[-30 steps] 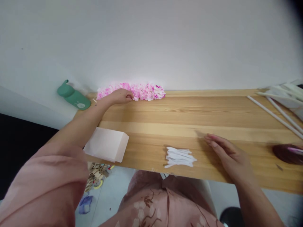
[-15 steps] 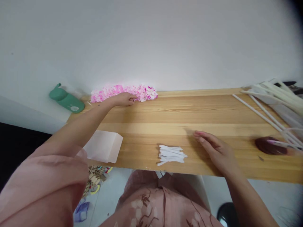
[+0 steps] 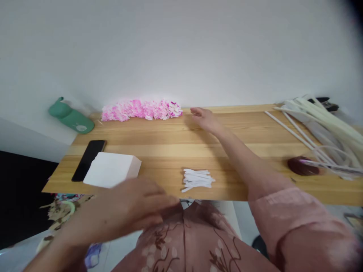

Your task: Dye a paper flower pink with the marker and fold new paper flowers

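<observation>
Flowers (image 3: 141, 110) are lying in a pink row at the far side of the desk (image 3: 161, 145), left of centre, their long axis running left to right along the wall (image 3: 181, 53). The right hand (image 3: 192, 113) is hovering just right of the row's right end, fingers pointing left; it is the nearer hand. The left hand (image 3: 136, 206), blurred, is hanging at the near edge, well apart from them. Both hands are looking released, nothing showing in them, though the palms are hidden. A white box (image 3: 113, 170) is sitting near left, partly covering a phone (image 3: 87, 160); a bottle (image 3: 72, 118) is resting far left. Neither container is showing its contents. White strips (image 3: 198, 179) are lying bunched, near middle.
</observation>
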`<state>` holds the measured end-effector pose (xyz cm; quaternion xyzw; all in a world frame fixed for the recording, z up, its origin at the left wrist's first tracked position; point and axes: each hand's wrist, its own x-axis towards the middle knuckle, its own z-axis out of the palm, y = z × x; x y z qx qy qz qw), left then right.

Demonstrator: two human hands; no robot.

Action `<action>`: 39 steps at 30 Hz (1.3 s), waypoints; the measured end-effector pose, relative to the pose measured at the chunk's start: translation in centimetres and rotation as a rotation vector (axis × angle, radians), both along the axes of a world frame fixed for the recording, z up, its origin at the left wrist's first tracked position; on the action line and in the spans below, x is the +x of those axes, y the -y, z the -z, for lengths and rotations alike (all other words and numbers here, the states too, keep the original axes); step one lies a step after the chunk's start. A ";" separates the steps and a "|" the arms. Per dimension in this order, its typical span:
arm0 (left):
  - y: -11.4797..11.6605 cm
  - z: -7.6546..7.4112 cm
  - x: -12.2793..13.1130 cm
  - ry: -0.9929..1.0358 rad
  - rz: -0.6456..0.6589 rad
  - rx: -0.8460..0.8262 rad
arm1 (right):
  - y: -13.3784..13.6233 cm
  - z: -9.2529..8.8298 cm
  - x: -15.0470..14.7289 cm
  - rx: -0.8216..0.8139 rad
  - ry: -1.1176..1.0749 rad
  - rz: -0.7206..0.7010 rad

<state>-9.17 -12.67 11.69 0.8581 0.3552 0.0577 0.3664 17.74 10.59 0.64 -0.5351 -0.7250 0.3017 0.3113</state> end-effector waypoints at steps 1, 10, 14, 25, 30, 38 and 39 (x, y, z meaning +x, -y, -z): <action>1.0 0.9 0.3 -0.010 0.053 -0.047 | -0.9 0.6 -0.5 -0.007 -0.010 0.019; 2.8 8.5 -0.6 0.294 -0.179 -0.304 | -4.3 3.2 -3.3 -0.064 -0.105 0.026; 2.7 9.0 -0.9 0.314 -0.154 -0.360 | -4.6 3.4 -3.7 -0.098 -0.148 0.006; 2.7 9.2 -0.8 0.312 -0.166 -0.348 | -3.4 2.2 -5.5 -0.199 -0.258 -0.154; 3.3 8.7 -0.7 0.284 -0.212 -0.253 | -3.5 2.2 -4.8 -0.213 -0.266 -0.013; 5.4 7.1 -1.7 0.483 -0.489 0.259 | -0.7 0.2 -2.9 0.036 -0.089 0.025; 5.6 6.9 -2.1 0.534 -0.601 0.311 | 0.5 -0.8 -3.2 0.096 -0.063 0.010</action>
